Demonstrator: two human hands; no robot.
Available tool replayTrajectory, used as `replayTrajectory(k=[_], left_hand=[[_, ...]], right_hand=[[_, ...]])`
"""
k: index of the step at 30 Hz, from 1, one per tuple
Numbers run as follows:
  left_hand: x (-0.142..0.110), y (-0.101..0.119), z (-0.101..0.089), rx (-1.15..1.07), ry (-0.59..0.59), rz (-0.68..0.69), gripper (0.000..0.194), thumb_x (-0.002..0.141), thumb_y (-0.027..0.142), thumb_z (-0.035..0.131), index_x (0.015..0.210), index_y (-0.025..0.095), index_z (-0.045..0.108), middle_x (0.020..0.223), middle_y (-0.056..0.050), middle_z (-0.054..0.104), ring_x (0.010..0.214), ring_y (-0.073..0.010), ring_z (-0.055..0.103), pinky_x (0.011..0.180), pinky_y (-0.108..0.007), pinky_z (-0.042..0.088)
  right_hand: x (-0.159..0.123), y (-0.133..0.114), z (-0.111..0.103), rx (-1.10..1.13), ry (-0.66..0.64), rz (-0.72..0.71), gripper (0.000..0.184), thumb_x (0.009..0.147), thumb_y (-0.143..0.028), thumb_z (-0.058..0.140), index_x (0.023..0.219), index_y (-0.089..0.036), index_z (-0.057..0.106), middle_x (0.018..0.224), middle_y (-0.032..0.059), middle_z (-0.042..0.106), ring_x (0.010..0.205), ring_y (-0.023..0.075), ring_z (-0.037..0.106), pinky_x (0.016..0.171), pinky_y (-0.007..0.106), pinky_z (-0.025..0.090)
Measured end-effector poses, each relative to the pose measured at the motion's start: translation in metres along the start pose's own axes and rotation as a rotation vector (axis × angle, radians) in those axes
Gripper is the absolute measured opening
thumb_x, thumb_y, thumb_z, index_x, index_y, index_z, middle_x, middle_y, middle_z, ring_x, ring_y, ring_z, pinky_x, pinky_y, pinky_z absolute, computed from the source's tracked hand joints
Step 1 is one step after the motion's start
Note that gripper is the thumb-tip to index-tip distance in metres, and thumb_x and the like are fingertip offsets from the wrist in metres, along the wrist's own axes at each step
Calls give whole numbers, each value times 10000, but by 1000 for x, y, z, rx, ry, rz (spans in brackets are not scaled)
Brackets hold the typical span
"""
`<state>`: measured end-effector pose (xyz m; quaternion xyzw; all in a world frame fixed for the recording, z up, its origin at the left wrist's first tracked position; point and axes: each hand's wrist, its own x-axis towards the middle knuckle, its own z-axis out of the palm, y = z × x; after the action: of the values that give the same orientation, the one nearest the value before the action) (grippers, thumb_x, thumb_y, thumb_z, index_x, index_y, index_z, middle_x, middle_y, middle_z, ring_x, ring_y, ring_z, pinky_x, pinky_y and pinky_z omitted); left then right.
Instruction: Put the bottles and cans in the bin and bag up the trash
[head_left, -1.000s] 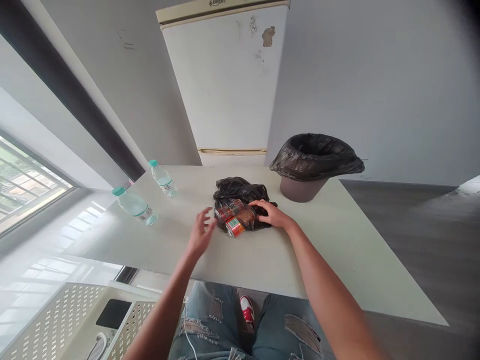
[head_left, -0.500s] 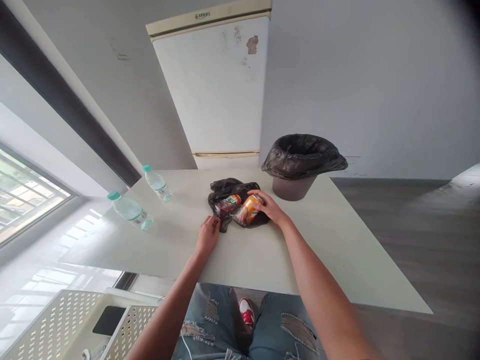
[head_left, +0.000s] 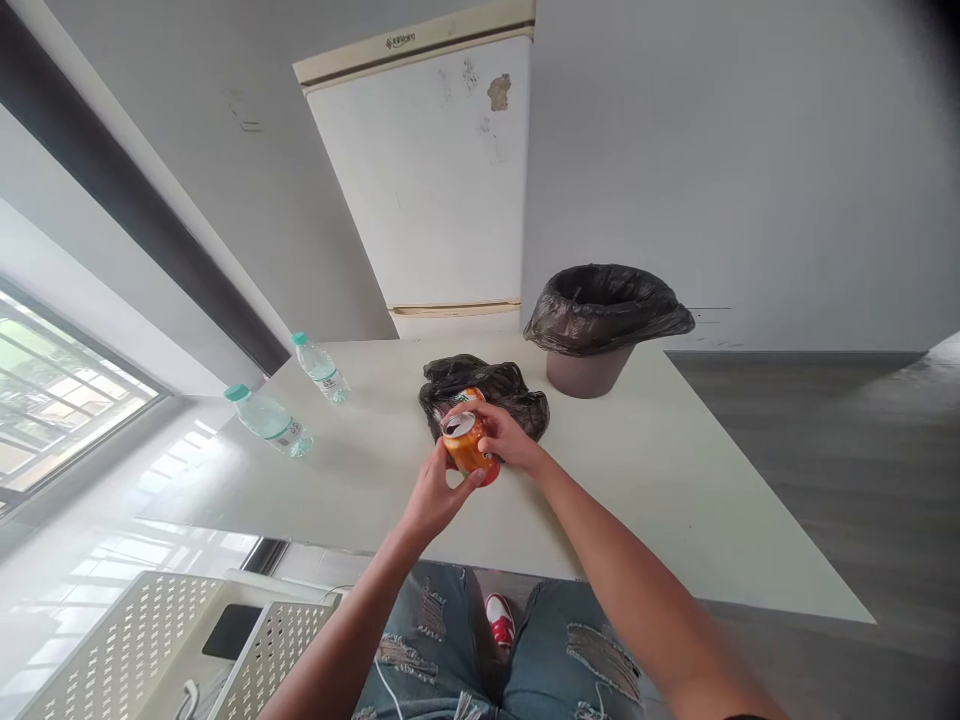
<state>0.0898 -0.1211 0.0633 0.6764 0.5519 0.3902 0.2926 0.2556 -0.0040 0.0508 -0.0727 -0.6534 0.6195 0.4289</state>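
Note:
An orange drink can [head_left: 468, 447] with an opened top is held between both hands, tilted toward me. My left hand [head_left: 437, 492] grips its lower left side, thumb along the bottom. From the right, my right hand [head_left: 504, 436] wraps its fingers over the can's upper side. Just behind the hands, a black plastic bag [head_left: 517, 385] lies crumpled on the white table [head_left: 637, 480]. Another can [head_left: 466, 396] shows partly in that bag, mostly hidden by my right hand and the plastic.
Two clear bottles with green caps, a nearer bottle [head_left: 270, 424] and a farther bottle [head_left: 321, 368], stand at the left. A bin [head_left: 589, 372] lined with a black bag stands at the back right. A white basket [head_left: 142, 630] holding a dark flat object is at lower left.
The orange can has come out of the black bag toward me, in my right hand. My left hand has left the bag's edge and taken hold of the can too.

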Motion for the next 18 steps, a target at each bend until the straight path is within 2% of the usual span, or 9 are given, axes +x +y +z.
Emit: replayTrajectory(k=[1,3,5,7,9,12,15,18], left_hand=[[-2,-2,2,17,25,-34,505,889,466,761,1285,214,574,1141,-77,738,961,-231,723,880,-374,587],[-2,-13,-1,65,147,-40,462,845,470,794,1180,212,610,1080,-66,745,930,-230,724,864,-371,590],[2,-31,-19,113,335,-41,472,805,476,815,1142,211,618,1063,-70,737,942,-238,717,865,-379,594],[7,-52,-45,157,521,-108,511,771,484,823,1147,207,617,1078,-87,724,967,-256,710,853,-394,599],[9,-74,-74,224,641,-242,548,731,486,839,1145,203,617,1090,-103,716,1004,-286,705,842,-416,595],[3,-106,-109,328,701,-391,580,689,480,861,1135,206,611,1125,-113,709,1070,-324,694,870,-452,578],[-10,-128,-130,381,733,-437,589,669,487,871,1119,216,604,1137,-98,712,1089,-326,690,911,-470,567],[-20,-135,-141,356,744,-466,599,683,505,874,1131,208,608,1118,-92,720,1047,-305,696,892,-440,570]], right_hand=[[1,3,0,-5,21,1,796,787,-789,740,1370,-257,632,1336,126,662,1053,271,674,894,400,564],[4,12,-8,-74,237,-8,731,868,-800,628,1362,-262,630,1293,114,675,903,217,658,823,373,560],[5,20,-24,-260,515,-1,539,930,-688,617,1239,-251,677,1203,92,693,822,185,622,801,353,548],[3,29,-40,-491,654,42,377,919,-553,667,1107,-229,714,1145,84,702,804,181,608,804,351,541],[0,38,-53,-643,662,120,333,886,-491,677,1061,-215,735,1138,90,711,767,176,603,788,359,540],[-2,52,-60,-695,645,214,355,833,-475,702,1059,-207,761,1085,90,731,725,173,604,766,364,541],[-1,60,-59,-703,610,230,353,818,-472,717,1042,-210,792,958,73,727,729,188,613,749,358,529],[0,63,-59,-715,587,231,306,829,-453,698,983,-211,804,866,59,698,741,201,616,756,361,510]])
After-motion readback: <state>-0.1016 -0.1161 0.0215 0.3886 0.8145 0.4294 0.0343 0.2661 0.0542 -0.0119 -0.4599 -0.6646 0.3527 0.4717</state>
